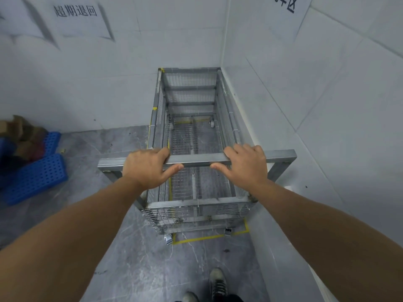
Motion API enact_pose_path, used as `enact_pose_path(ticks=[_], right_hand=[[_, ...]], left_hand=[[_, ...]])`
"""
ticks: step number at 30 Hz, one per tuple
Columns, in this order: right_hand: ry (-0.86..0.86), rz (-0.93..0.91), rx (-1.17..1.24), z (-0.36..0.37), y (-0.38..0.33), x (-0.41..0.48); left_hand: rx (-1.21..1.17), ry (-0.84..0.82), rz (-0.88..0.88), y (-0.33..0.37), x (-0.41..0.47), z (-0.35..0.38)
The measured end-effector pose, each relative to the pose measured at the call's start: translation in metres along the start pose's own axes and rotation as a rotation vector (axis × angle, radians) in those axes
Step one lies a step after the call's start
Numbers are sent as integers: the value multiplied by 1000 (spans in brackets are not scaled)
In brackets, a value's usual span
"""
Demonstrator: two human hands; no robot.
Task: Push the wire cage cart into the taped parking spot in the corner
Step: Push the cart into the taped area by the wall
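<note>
The wire cage cart [192, 118] is a tall empty metal frame with mesh sides, standing in the corner where two white walls meet. Its far end is close to the back wall and its right side runs along the right wall. My left hand [148, 166] and my right hand [244, 164] both grip the metal handle bar [196, 160] at the cart's near end, thumbs under the bar. Yellow floor tape [209, 237] marks the parking spot; its near line shows just in front of the cart's near wheels, and more tape shows through the mesh floor.
Blue perforated plastic pallets [37, 175] with cardboard boxes [19, 131] lie on the grey floor at the left. Paper signs [76, 18] hang on the back wall. My shoes [216, 284] are at the bottom edge, near the right wall.
</note>
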State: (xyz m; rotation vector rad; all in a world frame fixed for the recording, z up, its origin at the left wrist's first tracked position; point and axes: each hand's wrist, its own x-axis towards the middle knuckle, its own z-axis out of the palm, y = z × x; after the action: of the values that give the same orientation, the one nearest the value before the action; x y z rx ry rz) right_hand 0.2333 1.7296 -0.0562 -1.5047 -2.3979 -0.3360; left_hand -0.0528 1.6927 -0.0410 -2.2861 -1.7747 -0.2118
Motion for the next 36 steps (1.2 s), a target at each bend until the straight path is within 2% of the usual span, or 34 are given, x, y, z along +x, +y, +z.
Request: enact_pose_path(ticks=[6, 10, 17, 24, 32, 36], right_hand=[[-95, -21, 6, -5, -5, 2], [-117, -16, 4, -7, -29, 3], [-42, 14, -21, 3, -70, 12], [52, 17, -39, 9, -72, 13], [3, 54, 23, 6, -91, 19], [5, 72, 17, 5, -91, 19]], left_hand=[[-87, -125, 8, -7, 3, -4], [-197, -235, 95, -16, 2, -14], [-106, -218, 74, -68, -7, -12], [31, -131, 132, -65, -14, -8], [32, -99, 105, -61, -16, -9], [38, -134, 82, -58, -15, -14]])
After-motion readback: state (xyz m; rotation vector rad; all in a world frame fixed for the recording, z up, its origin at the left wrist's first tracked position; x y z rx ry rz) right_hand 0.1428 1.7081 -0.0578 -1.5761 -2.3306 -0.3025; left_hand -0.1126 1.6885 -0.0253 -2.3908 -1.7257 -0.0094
